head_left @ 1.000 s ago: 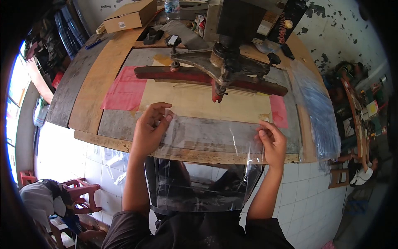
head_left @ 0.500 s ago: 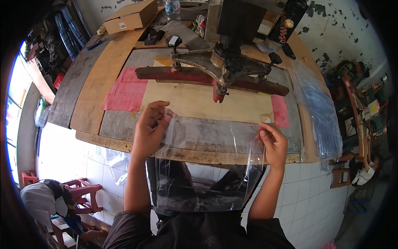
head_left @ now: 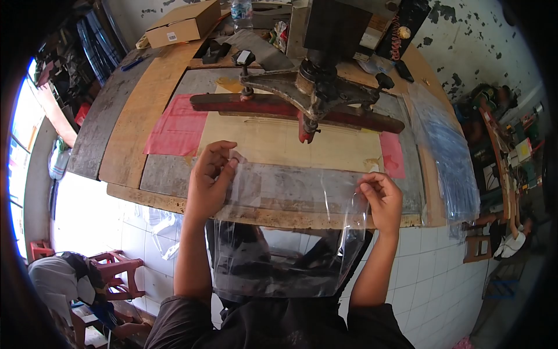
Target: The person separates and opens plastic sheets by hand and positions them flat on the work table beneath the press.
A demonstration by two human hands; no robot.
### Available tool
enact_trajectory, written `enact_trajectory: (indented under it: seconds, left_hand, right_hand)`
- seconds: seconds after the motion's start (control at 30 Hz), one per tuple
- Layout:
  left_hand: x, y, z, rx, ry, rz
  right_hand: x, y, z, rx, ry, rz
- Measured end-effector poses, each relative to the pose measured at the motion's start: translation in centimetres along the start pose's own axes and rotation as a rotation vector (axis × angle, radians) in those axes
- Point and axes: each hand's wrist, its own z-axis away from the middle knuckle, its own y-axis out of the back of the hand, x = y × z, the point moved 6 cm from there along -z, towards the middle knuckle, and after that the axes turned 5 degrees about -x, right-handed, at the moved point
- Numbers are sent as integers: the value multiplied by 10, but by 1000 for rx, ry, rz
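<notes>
A clear plastic sheet (head_left: 290, 203) hangs between my two hands, over the front edge of the worktable and down toward my lap. My left hand (head_left: 210, 180) pinches its upper left corner between thumb and fingers. At the upper right corner, my right hand (head_left: 381, 200) grips the sheet the same way. Beyond the hands lies a cream-coloured pad (head_left: 290, 142) with pink sheets (head_left: 177, 125) at its ends. Above this pad sits the press head (head_left: 314, 99) with its long red bar (head_left: 256, 106). Whether the plastic is one layer or two, I cannot tell.
A stack of clear plastic (head_left: 447, 157) lies at the table's right side. At the back are a cardboard box (head_left: 183, 24), a water bottle (head_left: 242, 14) and a dark phone (head_left: 403, 71). One person (head_left: 64, 285) is at lower left; another (head_left: 511, 241) is at right.
My right hand has shifted slightly left, and the sheet's lower part has moved a little left. My left hand stays almost in place, both hands still holding the sheet.
</notes>
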Motion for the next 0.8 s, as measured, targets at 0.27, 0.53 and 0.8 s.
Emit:
enact_trajectory:
  seconds: [0.27,0.53,0.8]
  left_hand:
    - [6,13,3,44,-66,-58]
    - [11,19,22,67,-72,61]
    - [39,19,33,-67,-22,3]
  right_hand:
    - [-35,-6,-1,-277,52,337]
    - [-79,-10,0,-402,249,361]
    - [-81,-2,-1,-307,361,408]
